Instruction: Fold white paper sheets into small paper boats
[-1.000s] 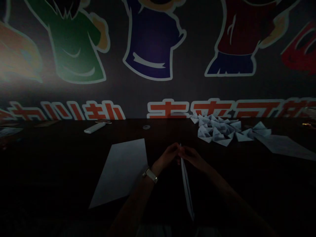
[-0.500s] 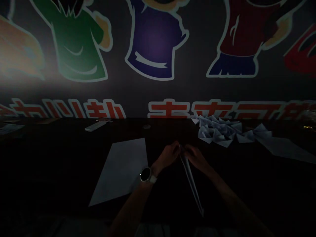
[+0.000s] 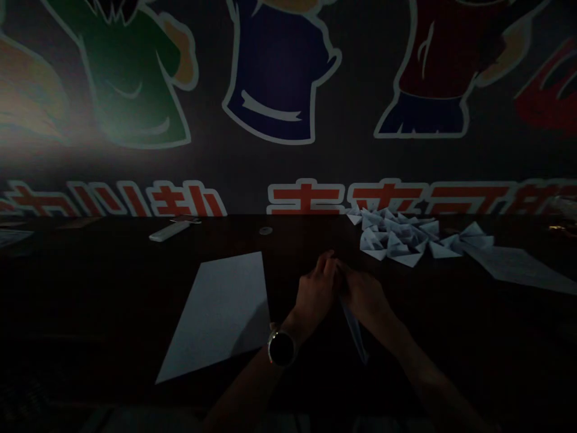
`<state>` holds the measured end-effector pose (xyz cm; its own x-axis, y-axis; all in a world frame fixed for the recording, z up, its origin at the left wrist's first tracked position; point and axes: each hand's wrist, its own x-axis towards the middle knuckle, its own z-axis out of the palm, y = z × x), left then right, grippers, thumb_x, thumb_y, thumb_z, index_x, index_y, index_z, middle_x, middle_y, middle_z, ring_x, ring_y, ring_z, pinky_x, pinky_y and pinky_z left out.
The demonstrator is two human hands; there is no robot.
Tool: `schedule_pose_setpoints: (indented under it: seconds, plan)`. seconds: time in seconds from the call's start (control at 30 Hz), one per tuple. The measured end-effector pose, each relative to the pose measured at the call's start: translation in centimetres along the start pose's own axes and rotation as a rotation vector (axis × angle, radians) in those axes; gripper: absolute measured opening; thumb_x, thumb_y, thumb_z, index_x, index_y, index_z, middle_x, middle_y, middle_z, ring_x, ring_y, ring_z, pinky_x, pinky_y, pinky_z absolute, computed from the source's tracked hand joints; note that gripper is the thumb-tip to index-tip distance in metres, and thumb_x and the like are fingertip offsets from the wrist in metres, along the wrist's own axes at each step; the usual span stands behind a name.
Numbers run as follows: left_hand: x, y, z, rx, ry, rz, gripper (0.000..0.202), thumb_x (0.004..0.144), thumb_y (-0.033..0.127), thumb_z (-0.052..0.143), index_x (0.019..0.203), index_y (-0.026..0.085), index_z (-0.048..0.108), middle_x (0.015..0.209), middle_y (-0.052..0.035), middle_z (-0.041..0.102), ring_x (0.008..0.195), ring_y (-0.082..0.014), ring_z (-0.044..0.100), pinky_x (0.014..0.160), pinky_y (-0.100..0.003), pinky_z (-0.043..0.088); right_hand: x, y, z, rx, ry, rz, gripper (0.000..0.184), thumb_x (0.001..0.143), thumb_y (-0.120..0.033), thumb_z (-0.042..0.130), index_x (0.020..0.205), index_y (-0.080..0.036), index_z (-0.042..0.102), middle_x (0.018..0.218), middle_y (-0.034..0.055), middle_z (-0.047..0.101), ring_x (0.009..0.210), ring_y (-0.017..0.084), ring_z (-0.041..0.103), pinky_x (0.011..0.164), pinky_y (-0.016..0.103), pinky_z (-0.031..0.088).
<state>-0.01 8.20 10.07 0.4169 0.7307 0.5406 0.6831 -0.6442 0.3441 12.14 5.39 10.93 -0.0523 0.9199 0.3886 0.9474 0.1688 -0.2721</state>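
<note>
Left hand [image 3: 318, 290] and right hand [image 3: 367, 299] are held together, fingers pinched on folded paper [image 3: 356, 335]; sheet [image 3: 220, 313] lies near at 9 o'clock.

One held paper [image 3: 356, 334], two flat sheets [image 3: 216, 313] [image 3: 518, 267], one remote [image 3: 170, 231]

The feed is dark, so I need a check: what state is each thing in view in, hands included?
folded paper: folded narrow, pinched at its far end by both hands.
left hand: grip shut on the folded paper.
right hand: grip shut on the folded paper.
white sheet: flat, unfolded, untouched.
paper pile: folded pieces, heaped together.
far-right sheet: lying flat.
watch: worn on the left wrist.
</note>
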Motion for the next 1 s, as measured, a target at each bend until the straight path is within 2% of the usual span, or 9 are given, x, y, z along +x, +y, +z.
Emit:
schedule_pose_setpoints:
  seconds: [0.13, 0.3, 0.4, 0.5, 0.6, 0.7, 0.83, 0.93, 1.0]
  plan:
    - [0.1, 0.3, -0.5, -0.034, 0.014, -0.023, 0.027, 0.09, 0.017, 0.04, 0.116, 0.021, 0.046, 0.108, -0.0055, 0.062, 0.08, -0.0155, 0.064, 0.058, -0.02, 0.045, 0.3, 0.6, 0.2, 0.065, 0.01, -0.033, 0.05, 0.079, -0.011, 0.047, 0.128, -0.017, 0.047, 0.115, 0.013, 0.063, 0.097, 0.023, 0.064, 0.078, 0.031, 0.047]
    - [0.2, 0.3, -1.0, -0.069, 0.123, -0.056, 0.024, 0.089, 0.018, 0.04, 0.111, 0.022, 0.049, 0.102, -0.0055, 0.065, 0.079, -0.0165, 0.064, 0.062, -0.022, 0.046, 0.0, 1.2, 0.6, -0.097, -0.197, -0.002, 0.036, 0.082, -0.023, 0.048, 0.117, -0.019, 0.057, 0.092, 0.0127, 0.071, 0.08, 0.028, 0.067, 0.064, 0.034, 0.047]
    - [0.1, 0.3, -0.7, -0.099, 0.169, -0.038, 0.021, 0.088, 0.021, 0.042, 0.107, 0.021, 0.051, 0.091, -0.0057, 0.066, 0.079, -0.0191, 0.065, 0.069, -0.028, 0.049, 0.0, 1.5, 0.7, -0.092, -0.173, 0.023, 0.032, 0.083, -0.02, 0.045, 0.111, -0.021, 0.061, 0.086, 0.0114, 0.072, 0.075, 0.026, 0.068, 0.062, 0.031, 0.046]
    - [0.1, 0.2, 0.1, -0.217, 0.222, 0.002, 0.044, 0.081, 0.018, 0.051, 0.124, 0.018, 0.041, 0.112, -0.0102, 0.062, 0.099, -0.0232, 0.061, 0.084, -0.035, 0.048, 0.5, 1.6, 0.7, -0.033, -0.073, 0.045, 0.037, 0.082, -0.017, 0.046, 0.116, -0.021, 0.059, 0.091, 0.0116, 0.072, 0.078, 0.025, 0.068, 0.064, 0.03, 0.047]
    - [0.2, -0.2, 1.1, -0.373, 0.219, 0.113, 0.072, 0.074, 0.009, 0.05, 0.139, 0.017, 0.021, 0.141, -0.0135, 0.036, 0.127, -0.0249, 0.039, 0.102, -0.04, 0.038, 1.0, 1.7, 0.9, 0.05, -0.006, 0.009, 0.045, 0.078, -0.011, 0.047, 0.12, -0.021, 0.057, 0.102, 0.0118, 0.069, 0.088, 0.025, 0.066, 0.073, 0.032, 0.049]
    - [0.5, -1.0, 2.0, -0.509, 0.174, 0.169, 0.072, 0.073, 0.001, 0.039, 0.141, 0.017, 0.019, 0.146, -0.0121, 0.028, 0.135, -0.0221, 0.024, 0.11, -0.043, 0.026, 1.6, 2.5, 1.3, 0.197, 0.056, 0.002, 0.049, 0.074, -0.008, 0.046, 0.119, -0.021, 0.058, 0.106, 0.0105, 0.068, 0.095, 0.025, 0.064, 0.083, 0.035, 0.048]
    - [0.9, -2.2, 2.4, -0.636, 0.069, 0.159, 0.071, 0.071, -0.004, 0.033, 0.137, 0.022, 0.033, 0.147, -0.0081, 0.025, 0.136, -0.0198, 0.023, 0.111, -0.041, 0.024, 2.4, 4.6, 2.0, 0.57, 0.193, -0.04, 0.055, 0.066, -0.007, 0.042, 0.117, -0.019, 0.061, 0.111, 0.007, 0.067, 0.105, 0.022, 0.06, 0.094, 0.038, 0.044]
    - [1.2, -2.9, 2.4, -0.712, 0.024, 0.173, 0.062, 0.077, 0.0, 0.034, 0.133, 0.023, 0.041, 0.147, -0.0074, 0.024, 0.135, -0.0203, 0.024, 0.111, -0.043, 0.022, 2.9, 6.2, 2.4, 0.835, 0.227, -0.05, 0.055, 0.062, -0.01, 0.044, 0.114, -0.019, 0.063, 0.116, 0.0055, 0.064, 0.109, 0.022, 0.058, 0.094, 0.039, 0.044]
    - [1.3, -3.3, 2.4, -0.776, -0.054, 0.195, 0.057, 0.08, 0.01, 0.048, 0.135, 0.024, 0.039, 0.149, -0.0077, 0.02, 0.137, -0.0234, 0.018, 0.111, -0.043, 0.02, 3.0, 6.9, 2.6, 0.925, 0.23, -0.045, 0.049, 0.064, -0.013, 0.047, 0.108, -0.02, 0.066, 0.113, 0.0048, 0.066, 0.105, 0.023, 0.06, 0.091, 0.039, 0.046]
